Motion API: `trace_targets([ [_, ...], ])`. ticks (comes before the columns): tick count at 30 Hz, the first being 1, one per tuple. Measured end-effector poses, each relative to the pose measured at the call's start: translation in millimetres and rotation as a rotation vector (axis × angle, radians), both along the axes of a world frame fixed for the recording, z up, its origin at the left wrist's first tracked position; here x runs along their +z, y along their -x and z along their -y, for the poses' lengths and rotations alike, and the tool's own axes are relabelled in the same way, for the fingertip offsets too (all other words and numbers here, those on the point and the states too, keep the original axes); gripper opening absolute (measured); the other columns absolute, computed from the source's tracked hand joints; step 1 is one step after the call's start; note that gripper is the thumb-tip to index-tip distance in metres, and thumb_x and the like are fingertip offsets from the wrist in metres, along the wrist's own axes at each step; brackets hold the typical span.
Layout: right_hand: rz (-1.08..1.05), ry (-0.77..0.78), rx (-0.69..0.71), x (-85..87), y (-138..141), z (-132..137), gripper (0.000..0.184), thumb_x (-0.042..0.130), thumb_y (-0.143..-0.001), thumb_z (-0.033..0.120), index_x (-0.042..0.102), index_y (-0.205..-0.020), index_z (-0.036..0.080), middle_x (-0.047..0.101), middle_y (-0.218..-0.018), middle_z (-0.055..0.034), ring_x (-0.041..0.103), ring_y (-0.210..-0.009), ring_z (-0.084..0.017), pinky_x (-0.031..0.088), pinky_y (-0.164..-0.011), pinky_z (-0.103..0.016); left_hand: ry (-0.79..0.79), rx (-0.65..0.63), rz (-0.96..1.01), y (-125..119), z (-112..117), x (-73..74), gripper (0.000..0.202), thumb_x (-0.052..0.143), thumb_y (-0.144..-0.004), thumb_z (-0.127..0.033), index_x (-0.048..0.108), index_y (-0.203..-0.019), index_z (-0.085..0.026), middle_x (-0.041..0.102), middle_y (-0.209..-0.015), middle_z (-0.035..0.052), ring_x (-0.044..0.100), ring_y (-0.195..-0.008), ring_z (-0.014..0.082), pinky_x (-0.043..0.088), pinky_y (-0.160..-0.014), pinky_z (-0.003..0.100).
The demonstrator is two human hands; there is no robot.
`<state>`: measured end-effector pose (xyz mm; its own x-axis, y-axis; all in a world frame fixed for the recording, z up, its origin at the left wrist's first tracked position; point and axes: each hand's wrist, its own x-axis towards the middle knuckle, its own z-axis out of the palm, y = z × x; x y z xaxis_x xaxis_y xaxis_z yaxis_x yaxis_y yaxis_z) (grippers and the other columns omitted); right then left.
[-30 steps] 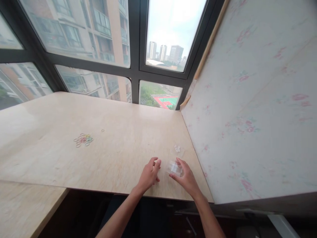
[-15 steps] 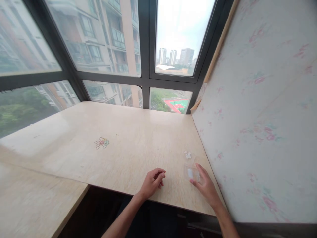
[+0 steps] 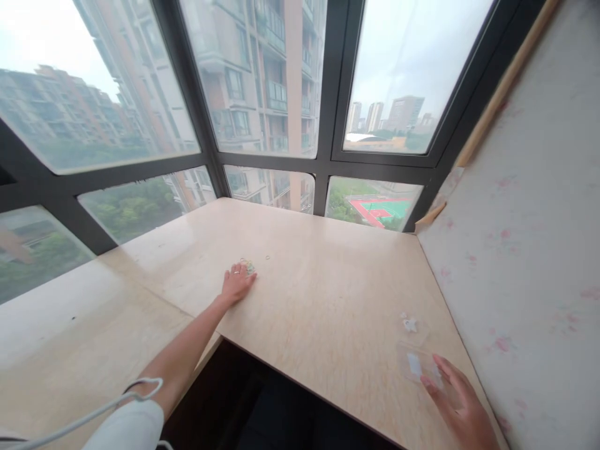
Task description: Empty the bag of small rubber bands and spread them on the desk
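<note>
My left hand (image 3: 237, 284) lies palm down with its fingers spread at the near side of a small pile of thin, coloured rubber bands (image 3: 248, 267). Part of the pile is hidden under the fingers. One loose band (image 3: 267, 257) lies just beyond it. At the right, my right hand (image 3: 454, 397) has its thumb and fingers around the right end of a clear plastic box (image 3: 410, 362), which rests on the tabletop. A whitish patch shows in the box. Just behind it is a small white star-shaped piece (image 3: 409, 325).
The pale tabletop (image 3: 309, 306) ends at a front edge above a dark gap (image 3: 281, 400). A flowered wall (image 3: 525, 300) bounds the right side, and dark-framed windows (image 3: 323, 165) stand along the back. A white cable (image 3: 94, 409) hangs by my left forearm.
My left hand has reached out leftward from the front edge to the rubber bands, and its fingers have spread. My right hand stays at the box. The view has turned left.
</note>
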<state>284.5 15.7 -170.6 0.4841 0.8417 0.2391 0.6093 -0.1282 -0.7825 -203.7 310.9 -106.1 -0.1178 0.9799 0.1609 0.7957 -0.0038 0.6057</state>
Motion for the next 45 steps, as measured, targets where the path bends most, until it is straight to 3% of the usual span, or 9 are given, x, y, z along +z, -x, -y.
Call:
trace_targets([
  [3,0.023,0.022,-0.008,-1.4,-1,-1,0.065,0.057,-0.076,0.065,0.057,-0.122,0.020,0.057,-0.130,-0.0136,0.054,-0.119,-0.036,0.038,-0.106,-0.053,0.000,-0.129,0.062,0,16,-14.1,0.050,0.062,-0.080,-0.041,0.056,-0.121,-0.014,0.042,-0.145,0.0207,0.027,-0.141,0.0324,0.006,-0.116,0.047],
  [7,0.074,0.029,-0.012,1.1,-1,-1,0.063,0.057,-0.075,0.066,0.059,-0.118,0.020,0.058,-0.128,-0.0132,0.057,-0.115,-0.036,0.040,-0.105,-0.052,-0.004,-0.399,0.541,-12,46,-20.5,0.053,0.074,-0.071,-0.036,0.060,-0.120,-0.022,0.044,-0.146,0.0133,0.029,-0.141,0.0271,0.014,-0.118,0.037],
  [11,0.097,0.039,-0.015,6.4,0,0,0.063,0.057,-0.074,0.067,0.060,-0.116,0.020,0.059,-0.127,-0.0133,0.057,-0.114,-0.037,0.040,-0.105,-0.053,-0.017,-0.294,0.783,-12,51,-15.1,0.039,0.070,-0.074,-0.026,0.063,-0.112,-0.021,0.049,-0.142,0.0105,0.025,-0.143,0.0247,0.021,-0.116,0.035],
  [19,0.098,0.052,-0.041,9.7,3,-1,0.065,0.057,-0.073,0.068,0.060,-0.115,0.019,0.059,-0.127,-0.0141,0.056,-0.115,-0.037,0.041,-0.104,-0.051,0.025,-0.112,0.435,29,11,-1.3,0.012,0.070,-0.070,-0.024,0.062,-0.078,-0.022,0.066,-0.113,0.0130,0.037,-0.135,0.0320,0.022,-0.114,0.043],
  [24,0.073,0.064,-0.067,13.3,8,0,0.069,0.057,-0.072,0.069,0.058,-0.118,0.019,0.058,-0.128,-0.0146,0.056,-0.116,-0.038,0.039,-0.105,-0.053,-0.028,0.007,0.332,48,2,5.7,0.026,0.064,-0.074,-0.026,0.059,-0.099,-0.020,0.057,-0.124,0.0172,0.026,-0.139,0.0390,0.019,-0.113,0.051],
  [29,0.079,0.064,-0.079,16.2,10,0,0.069,0.058,-0.070,0.070,0.059,-0.116,0.019,0.059,-0.127,-0.0142,0.057,-0.114,-0.038,0.041,-0.104,-0.052,-0.125,-0.201,0.226,39,0,-3.5,0.039,0.070,-0.073,-0.037,0.061,-0.107,-0.022,0.054,-0.134,0.0139,0.032,-0.138,0.0336,0.017,-0.115,0.043],
  [33,0.077,0.078,-0.072,16.2,10,-1,0.070,0.058,-0.070,0.069,0.059,-0.118,0.018,0.058,-0.128,-0.0147,0.057,-0.115,-0.038,0.040,-0.104,-0.053,-0.103,-0.363,-0.132,18,-4,-13.8,0.032,0.060,-0.082,-0.046,0.063,-0.106,-0.023,0.058,-0.131,0.0095,0.043,-0.132,0.0265,0.028,-0.111,0.037],
  [39,0.131,0.061,-0.044,10.7,7,1,0.065,0.056,-0.074,0.068,0.058,-0.116,0.018,0.057,-0.129,-0.0141,0.055,-0.117,-0.037,0.038,-0.105,-0.055,-0.074,-0.209,-0.387,9,-3,-8.8,0.034,0.043,-0.092,-0.034,0.058,-0.115,-0.013,0.064,-0.112,0.0188,0.056,-0.112,0.0335,0.038,-0.097,0.048],
  [45,0.250,0.031,-0.017,6.9,19,-3,0.060,0.051,-0.081,0.065,0.057,-0.118,0.018,0.056,-0.128,-0.0142,0.051,-0.121,-0.035,0.037,-0.105,-0.054,-0.118,-0.255,-0.499,11,-6,-4.7,0.042,0.039,-0.094,-0.034,0.051,-0.129,-0.014,0.050,-0.138,0.0168,0.044,-0.129,0.0319,0.034,-0.103,0.046],
])
